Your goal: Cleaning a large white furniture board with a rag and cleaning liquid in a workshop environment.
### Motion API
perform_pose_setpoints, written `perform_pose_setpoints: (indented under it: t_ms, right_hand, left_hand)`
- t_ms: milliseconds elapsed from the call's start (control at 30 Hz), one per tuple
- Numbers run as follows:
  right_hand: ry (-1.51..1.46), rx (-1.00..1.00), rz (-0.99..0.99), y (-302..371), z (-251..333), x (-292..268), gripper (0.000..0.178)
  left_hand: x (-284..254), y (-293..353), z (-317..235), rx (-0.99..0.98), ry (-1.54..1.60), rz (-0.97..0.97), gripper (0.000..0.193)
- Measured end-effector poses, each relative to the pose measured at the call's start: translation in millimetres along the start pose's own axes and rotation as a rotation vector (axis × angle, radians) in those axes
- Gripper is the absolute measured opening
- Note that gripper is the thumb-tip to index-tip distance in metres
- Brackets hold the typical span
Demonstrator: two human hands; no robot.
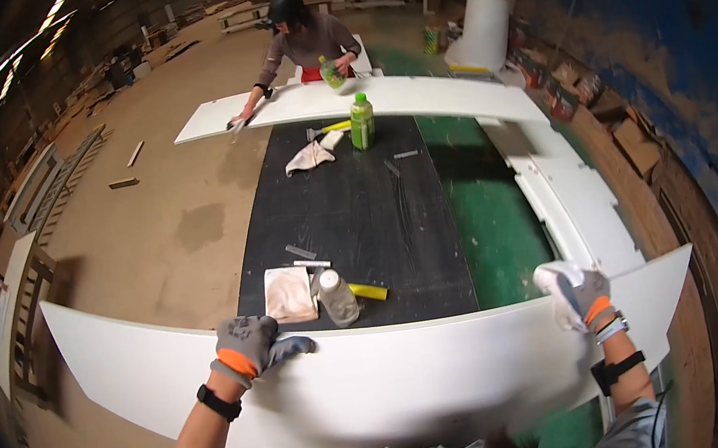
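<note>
A long white board (432, 364) lies across in front of me, its far edge bowed by the lens. At the left part of that edge is my left hand (247, 340) in a grey glove with an orange cuff. Its fingers curl over the edge and its thumb lies along the board's face. My right hand (587, 292), gloved alike, is closed around a bunched white cloth (555, 281) at the right part of the far edge. The fingers inside the cloth are hidden.
Just beyond the board, a black tabletop (349, 216) bears a folded cloth (288, 294), a whitish bottle (337, 299), a yellow-handled tool (370, 291) and a green bottle (361, 122). Across it, a person (308, 40) leans over another white board (361, 99). White panels (569, 196) lie right.
</note>
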State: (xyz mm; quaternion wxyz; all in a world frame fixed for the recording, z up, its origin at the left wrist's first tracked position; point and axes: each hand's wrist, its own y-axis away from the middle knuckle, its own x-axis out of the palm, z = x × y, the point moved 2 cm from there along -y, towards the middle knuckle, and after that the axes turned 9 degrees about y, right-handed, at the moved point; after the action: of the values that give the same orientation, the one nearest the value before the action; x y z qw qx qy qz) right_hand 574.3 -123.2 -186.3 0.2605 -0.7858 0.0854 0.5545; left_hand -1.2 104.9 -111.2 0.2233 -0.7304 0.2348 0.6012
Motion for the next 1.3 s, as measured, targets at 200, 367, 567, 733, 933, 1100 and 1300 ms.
perform_pose_setpoints:
  t_ms: [200,367,567,733,933,1100,1300]
  right_hand:
    - [-0.118,0.080,0.542,-60.2,78.6,48.6,0.079]
    - [-0.187,0.061,0.746,-58.0,70.0,104.0,0.087]
    - [-0.160,0.092,0.764,-67.1,103.0,103.5,0.088]
    - [-0.208,0.125,0.831,-69.7,128.9,110.1,0.084]
    - [-0.112,0.097,0.507,-39.9,85.8,225.4,0.076]
    - [-0.191,0.120,0.725,-38.0,108.0,161.3,0.073]
    - [-0.204,-0.008,0.646,-37.6,96.5,192.6,0.068]
  left_hand:
    - [98.0,-54.2,37.0,-0.021,-0.127,0.256,0.052]
    - [117.3,-65.9,23.8,-0.061,0.014,0.321,0.059]
    - [161.5,-83.2,38.8,-0.124,0.092,0.392,0.037]
    - [236.0,-87.6,74.4,-0.007,-0.015,-0.172,0.034]
    - [198.3,-60.5,37.7,-0.131,0.060,0.181,0.027]
    - [203.3,-41.6,24.5,-0.232,-0.017,0.464,0.034]
    - [198.4,-33.6,20.6,-0.292,-0.036,0.565,0.044]
